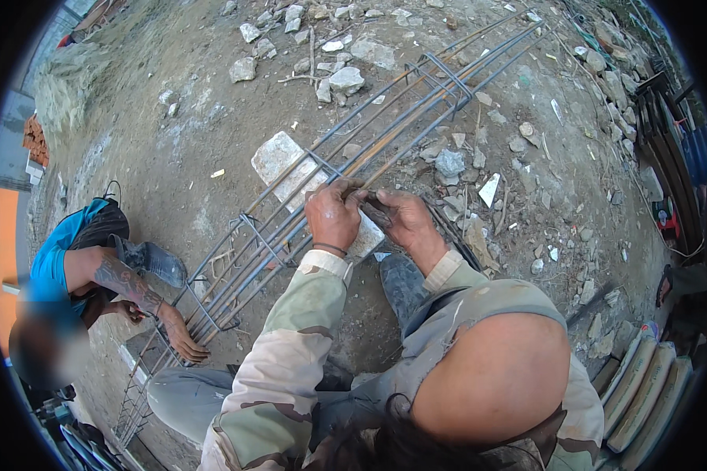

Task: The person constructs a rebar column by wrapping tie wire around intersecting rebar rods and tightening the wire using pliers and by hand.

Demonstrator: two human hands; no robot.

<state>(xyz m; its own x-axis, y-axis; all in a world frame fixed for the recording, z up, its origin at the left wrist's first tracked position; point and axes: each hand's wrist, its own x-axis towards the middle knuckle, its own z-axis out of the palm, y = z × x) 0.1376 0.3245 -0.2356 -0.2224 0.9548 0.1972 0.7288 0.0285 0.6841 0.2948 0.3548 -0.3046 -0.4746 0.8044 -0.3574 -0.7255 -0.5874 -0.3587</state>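
A long cage of steel reinforcing bars (pixel 440 98) runs from the far right to the near left, with square stirrups (pixel 328 163) around its rods. My left hand (pixel 335 216) is closed over the bars near the middle of the cage. Beside it, my right hand (pixel 407 226) has its fingers bent in a pinch at the cage's right side. The fingertips of both hands meet there, and whatever lies between them is hidden. Under the bars lies a pale concrete block (pixel 279 161), with a white block edge (pixel 367 238) showing below my hands.
At the left a co-worker in a blue shirt (pixel 71 243) bends over the near end, one hand (pixel 182 336) on the bars. Broken stones (pixel 346 81) and rubble (pixel 450 163) lie beyond and to the right. Stacked bags (pixel 644 388) stand at the lower right, dark boards (pixel 668 165) above them.
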